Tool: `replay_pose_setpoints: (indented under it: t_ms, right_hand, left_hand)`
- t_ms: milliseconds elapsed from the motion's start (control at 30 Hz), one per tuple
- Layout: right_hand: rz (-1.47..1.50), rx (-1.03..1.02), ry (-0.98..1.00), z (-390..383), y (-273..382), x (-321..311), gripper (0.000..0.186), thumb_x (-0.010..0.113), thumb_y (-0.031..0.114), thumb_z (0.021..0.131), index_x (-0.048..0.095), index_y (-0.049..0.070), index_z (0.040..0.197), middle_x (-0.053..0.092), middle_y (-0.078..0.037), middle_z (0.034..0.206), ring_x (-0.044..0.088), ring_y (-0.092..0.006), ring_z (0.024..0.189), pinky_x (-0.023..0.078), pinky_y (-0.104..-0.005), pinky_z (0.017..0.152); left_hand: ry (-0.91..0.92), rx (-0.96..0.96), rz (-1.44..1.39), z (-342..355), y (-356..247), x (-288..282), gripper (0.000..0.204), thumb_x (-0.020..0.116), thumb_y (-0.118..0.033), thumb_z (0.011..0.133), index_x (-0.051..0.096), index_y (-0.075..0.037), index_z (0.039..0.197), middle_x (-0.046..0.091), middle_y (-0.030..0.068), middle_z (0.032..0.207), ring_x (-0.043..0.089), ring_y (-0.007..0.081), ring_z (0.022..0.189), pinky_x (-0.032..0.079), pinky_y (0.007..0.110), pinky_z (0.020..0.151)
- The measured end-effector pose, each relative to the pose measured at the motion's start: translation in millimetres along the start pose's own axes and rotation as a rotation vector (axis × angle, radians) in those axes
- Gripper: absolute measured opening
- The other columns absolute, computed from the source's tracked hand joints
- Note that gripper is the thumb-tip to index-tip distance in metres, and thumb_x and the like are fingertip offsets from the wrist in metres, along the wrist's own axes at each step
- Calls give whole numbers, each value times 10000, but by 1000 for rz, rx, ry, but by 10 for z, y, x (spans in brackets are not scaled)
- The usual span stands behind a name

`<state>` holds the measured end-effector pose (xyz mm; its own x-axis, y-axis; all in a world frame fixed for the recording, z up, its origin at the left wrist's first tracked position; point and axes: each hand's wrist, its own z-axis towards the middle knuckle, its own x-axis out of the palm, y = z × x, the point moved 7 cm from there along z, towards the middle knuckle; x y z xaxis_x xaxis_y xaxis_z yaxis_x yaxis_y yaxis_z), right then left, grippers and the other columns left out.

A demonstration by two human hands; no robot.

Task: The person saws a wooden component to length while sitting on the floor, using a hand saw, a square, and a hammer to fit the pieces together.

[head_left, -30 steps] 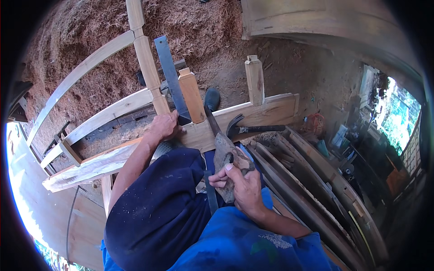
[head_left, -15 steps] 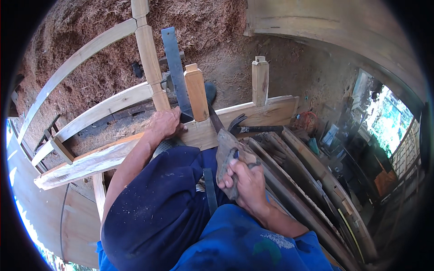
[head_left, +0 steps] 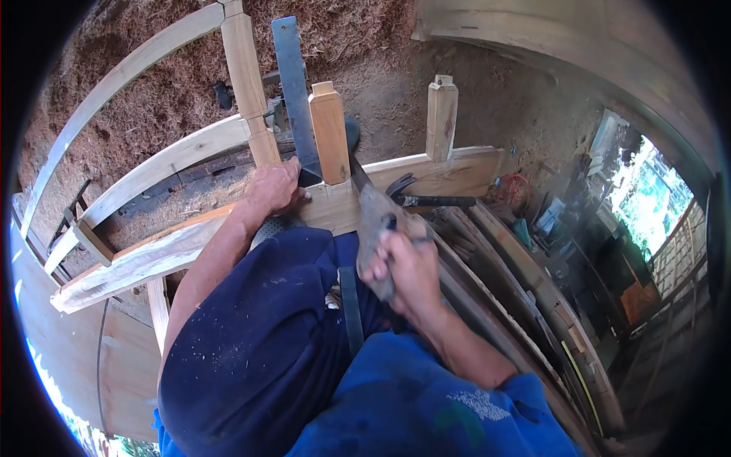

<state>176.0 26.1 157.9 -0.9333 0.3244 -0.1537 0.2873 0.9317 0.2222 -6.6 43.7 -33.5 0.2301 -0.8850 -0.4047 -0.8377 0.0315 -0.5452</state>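
Observation:
My right hand (head_left: 402, 270) is closed on the worn handle of a handsaw (head_left: 368, 204), blurred, its blade running up beside a short upright orange-tan block (head_left: 330, 133) on a wooden plank (head_left: 476, 174). My left hand (head_left: 278, 184) grips the plank at the foot of a metal square (head_left: 289, 68), fingers curled over the edge, left of that block. A claw hammer (head_left: 438, 200) lies right of the saw, below a second upright post (head_left: 442, 118). A jointed upright timber (head_left: 247, 72) stands left of the square, with curved rails (head_left: 122, 72) running off it. My knee is under the plank.
Wood shavings (head_left: 186, 46) cover the ground at the top. Long boards (head_left: 575, 335) lie stacked at my right. A large wooden panel (head_left: 548, 34) fills the upper right; clutter and a bright opening (head_left: 647, 190) are at the right. A flat sheet (head_left: 61, 335) is at lower left.
My right hand and saw have shifted up the picture and the blade now blurs with motion. My left hand keeps its grip. The scene sits higher in the view, as the camera moved.

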Motion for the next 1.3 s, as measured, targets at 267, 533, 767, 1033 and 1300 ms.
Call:
replay_pose_setpoints:
  t_ms: [267,533,767,1033,1300]
  right_hand:
    - [114,-7,-19,-130,65,20,271,577,87,948,535,6,693,502,-51,612,530,-158,505,531,-364,515]
    - [42,-31,-34,-296,65,19,252,570,82,951,547,25,707,505,-37,612,526,-139,496,532,-345,529]
    - [103,-9,3,-186,71,44,205,564,92,949,557,22,757,484,-25,626,513,-135,501,519,-361,529]
    - [160,-2,26,167,-117,78,184,549,76,942,534,21,767,495,-28,665,506,-134,496,520,-363,520]
    - [81,-27,11,304,-119,82,172,556,91,953,520,47,791,481,-20,682,495,-129,520,503,-370,539]
  left_hand:
    - [-6,-45,-88,20,44,-102,534,697,-442,896,526,39,1054,699,262,998,679,433,993,540,496,850]
    - [40,-75,5,-40,-45,-87,481,678,-398,913,530,35,1062,708,249,985,699,397,975,552,481,831]
    - [-17,-26,7,33,-16,-6,490,688,-404,903,527,34,1051,709,242,987,693,408,970,550,481,822]
    - [-27,-78,14,5,-29,-115,459,661,-389,912,533,26,1060,703,241,942,699,404,944,554,480,812]
    - [-47,-38,-4,47,10,-18,468,672,-371,899,491,16,1089,688,256,909,687,443,909,541,530,765]
